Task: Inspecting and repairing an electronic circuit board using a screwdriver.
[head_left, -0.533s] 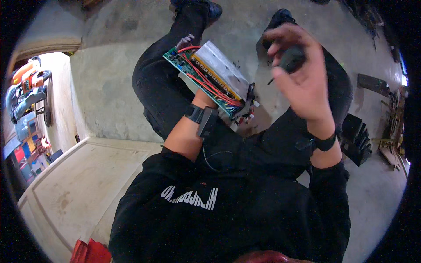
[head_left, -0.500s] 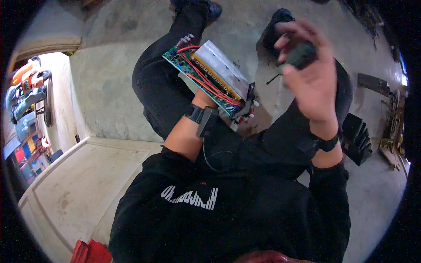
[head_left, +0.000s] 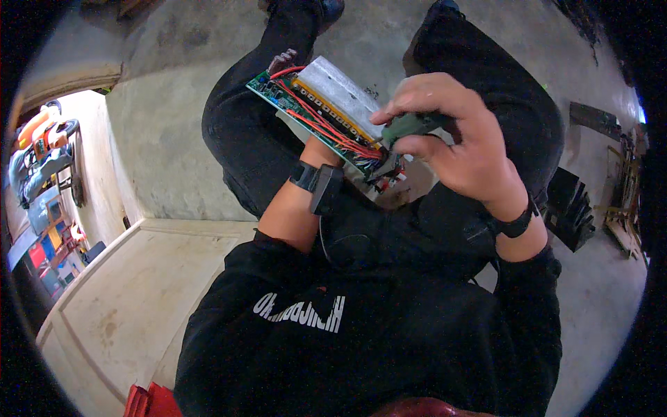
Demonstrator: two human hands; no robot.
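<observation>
- The right hand has swung left and down since the earlier frame, from open space over the floor to the lower right end of the circuit board.
- With it came the green screwdriver, then apart from the board, now at the edge of its silver metal block. Whether its tip touches anything is too small to tell.
- The right grip is closed on the screwdriver's handle, thumb below and fingers above; before, the hand was blurred and looser.
- The left hand is mostly hidden beneath the board, as before, so how far its grip is closed cannot be told.
- The board lies tilted between the knees, above the floor, a little farther up and left in view.
- Red wires run along it beside the block, as earlier.
- Both shoes now sit nearer the upper edge.
</observation>
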